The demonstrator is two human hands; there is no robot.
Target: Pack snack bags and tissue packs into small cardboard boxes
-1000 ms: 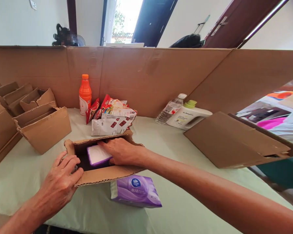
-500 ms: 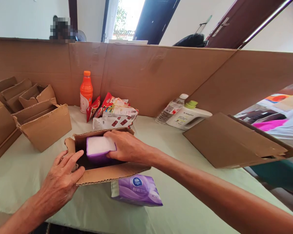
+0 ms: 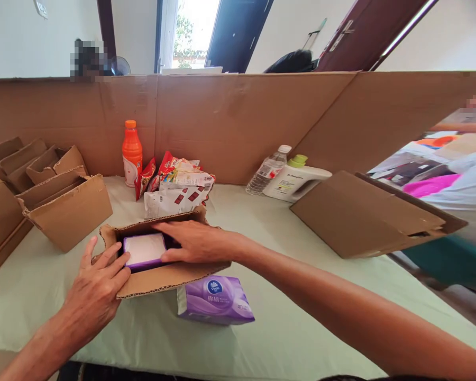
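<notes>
An open cardboard box [image 3: 162, 281] sits on the cloth-covered table in front of me. Inside its left part stands a purple-wrapped tissue pack [image 3: 145, 248], its white end facing up. My left hand [image 3: 99, 278] is hooked over the box's left end, fingers spread, with fingertips against the pack's near-left edge. My right hand [image 3: 198, 241] reaches into the box from the right. Its fingers are stretched apart, the thumb by the pack's right edge and the other fingers near the far wall. A second purple tissue pack [image 3: 218, 300] lies on the table just in front of the box.
An orange-capped bottle [image 3: 132, 153] and snack packets [image 3: 178, 182] stand behind the box. Toward the right are a clear water bottle [image 3: 267, 172], a white jug [image 3: 295, 181] and a tilted carton [image 3: 365, 214]. Several cardboard boxes [image 3: 69, 211] fill the left; a cardboard wall [image 3: 222, 121] runs behind.
The tissue pack has moved left and lower inside the box, against the left end. My right hand has loosened from around it, fingers now extended. My left fingertips now touch the pack.
</notes>
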